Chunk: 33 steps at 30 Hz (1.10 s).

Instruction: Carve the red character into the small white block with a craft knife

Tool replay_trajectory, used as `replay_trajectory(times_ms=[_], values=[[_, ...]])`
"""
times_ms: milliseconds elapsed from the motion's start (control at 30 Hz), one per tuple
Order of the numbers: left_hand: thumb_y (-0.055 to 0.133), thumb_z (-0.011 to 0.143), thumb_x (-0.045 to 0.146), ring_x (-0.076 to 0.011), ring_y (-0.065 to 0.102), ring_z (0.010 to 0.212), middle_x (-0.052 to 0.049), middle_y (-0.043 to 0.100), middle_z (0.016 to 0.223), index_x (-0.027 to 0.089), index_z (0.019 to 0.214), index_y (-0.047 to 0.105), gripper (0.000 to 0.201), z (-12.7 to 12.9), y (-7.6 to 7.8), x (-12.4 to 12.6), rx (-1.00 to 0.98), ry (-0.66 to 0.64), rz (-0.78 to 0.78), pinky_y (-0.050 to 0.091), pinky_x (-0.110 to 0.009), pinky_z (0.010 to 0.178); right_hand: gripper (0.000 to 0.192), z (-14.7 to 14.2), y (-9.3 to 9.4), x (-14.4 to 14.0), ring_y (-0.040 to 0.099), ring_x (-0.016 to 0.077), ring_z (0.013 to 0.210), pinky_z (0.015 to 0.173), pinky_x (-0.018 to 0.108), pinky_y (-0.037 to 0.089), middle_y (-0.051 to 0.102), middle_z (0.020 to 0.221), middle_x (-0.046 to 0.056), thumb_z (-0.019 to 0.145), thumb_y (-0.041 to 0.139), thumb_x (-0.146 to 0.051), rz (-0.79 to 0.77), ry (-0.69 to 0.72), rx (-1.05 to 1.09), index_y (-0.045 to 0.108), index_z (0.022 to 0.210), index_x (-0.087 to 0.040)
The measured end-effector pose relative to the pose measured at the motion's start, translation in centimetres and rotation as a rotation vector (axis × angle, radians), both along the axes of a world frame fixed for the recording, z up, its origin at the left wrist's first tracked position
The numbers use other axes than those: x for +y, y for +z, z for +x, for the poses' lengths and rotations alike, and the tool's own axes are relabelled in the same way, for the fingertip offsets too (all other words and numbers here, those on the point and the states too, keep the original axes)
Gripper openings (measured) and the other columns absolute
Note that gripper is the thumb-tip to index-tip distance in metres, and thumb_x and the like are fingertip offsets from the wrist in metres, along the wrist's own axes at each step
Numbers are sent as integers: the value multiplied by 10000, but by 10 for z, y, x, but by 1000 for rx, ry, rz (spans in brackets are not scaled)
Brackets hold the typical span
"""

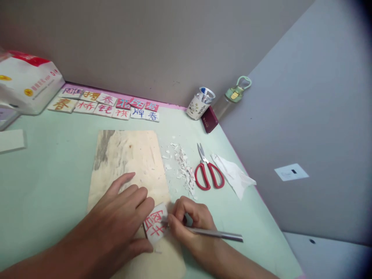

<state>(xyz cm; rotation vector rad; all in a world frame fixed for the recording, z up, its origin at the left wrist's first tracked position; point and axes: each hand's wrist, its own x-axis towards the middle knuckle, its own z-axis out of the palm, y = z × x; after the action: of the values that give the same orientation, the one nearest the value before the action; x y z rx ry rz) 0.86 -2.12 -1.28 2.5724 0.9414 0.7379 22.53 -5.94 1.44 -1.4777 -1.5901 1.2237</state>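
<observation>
A small white tile point(155, 223) with a red character lies on the wooden board point(130, 151), turned at a slant. My left hand point(124, 217) holds it, fingers curled at its upper left side and thumb at its lower edge. In a pen-like pinch, my right hand point(194, 221) grips a slim silver craft knife point(215, 233), whose back end points right. Its tip is at the tile's right edge, mostly hidden by my fingers. Whitish shavings point(184, 166) are scattered on the green tabletop to the right of the board.
Red-handled scissors point(208, 170) lie beside a crumpled tissue point(234, 176). Along the back stand lettered tiles point(104, 110), a can point(199, 104), a dark red box point(209, 119) and a bottle point(228, 102). A tissue pack point(31, 85) and a white block point(11, 140) sit left.
</observation>
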Motion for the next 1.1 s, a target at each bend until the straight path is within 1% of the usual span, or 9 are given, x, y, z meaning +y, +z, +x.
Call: replay_trajectory(times_ms=[133,267,367,500,600,700,833,900,1100], values=[[1024,535,248,-215,568,767,90,515,815,264,864,490,627,4,-9,0,-31,-5,21,266,-518,1169,273,0,-1,2,406,121,549,499,244,330,480,583,-46,846,607,-291,-72,-57,35,435,638,-247],[874,616,72,-190,565,748,108,501,802,268,882,476,517,2,-7,1,-34,-45,-7,264,-483,1163,275,0,-1,5,404,119,570,532,250,344,493,596,-43,824,634,-296,-145,-96,108,442,636,-242],[806,651,36,-184,557,742,112,487,777,268,858,469,459,1,-5,2,-51,-67,-39,256,-472,1165,275,0,1,8,397,113,568,532,244,337,498,600,-46,816,648,-279,-170,-108,170,445,635,-239],[820,707,76,-212,610,924,64,593,928,264,874,501,406,0,-5,2,-26,-59,-109,228,-471,1203,280,0,3,8,395,109,567,530,236,338,499,599,-48,809,662,-278,-190,-111,206,445,636,-237],[795,736,80,-209,627,1041,55,655,1068,262,862,493,374,1,-6,2,-111,-73,-117,163,-444,1240,282,-1,3,7,391,109,563,525,232,343,485,594,-52,815,662,-295,-178,-120,208,448,642,-236],[778,770,99,-191,637,986,76,668,1010,265,857,506,330,1,-5,2,-166,-89,-140,128,-432,1256,290,-2,1,4,391,113,558,516,233,340,474,588,-52,826,658,-306,-142,-129,169,441,645,-239],[812,820,169,-190,643,977,76,668,985,269,880,549,287,0,0,3,-78,-120,-192,117,-432,1267,303,-4,1,0,378,116,554,516,241,337,453,587,-51,850,639,-316,-79,-134,87,429,645,-241],[806,834,183,-189,641,951,75,665,962,270,890,563,264,1,0,3,-71,-137,-167,117,-433,1263,298,-5,2,-2,375,115,547,506,238,335,447,583,-52,856,621,-319,-57,-128,65,425,645,-243],[750,832,166,-190,594,858,68,623,856,260,840,564,209,8,-9,-3,-137,-60,-90,137,-446,1269,284,-9,6,-6,389,118,528,487,243,325,420,561,-58,858,567,-307,-2,-114,-30,400,635,-252]])
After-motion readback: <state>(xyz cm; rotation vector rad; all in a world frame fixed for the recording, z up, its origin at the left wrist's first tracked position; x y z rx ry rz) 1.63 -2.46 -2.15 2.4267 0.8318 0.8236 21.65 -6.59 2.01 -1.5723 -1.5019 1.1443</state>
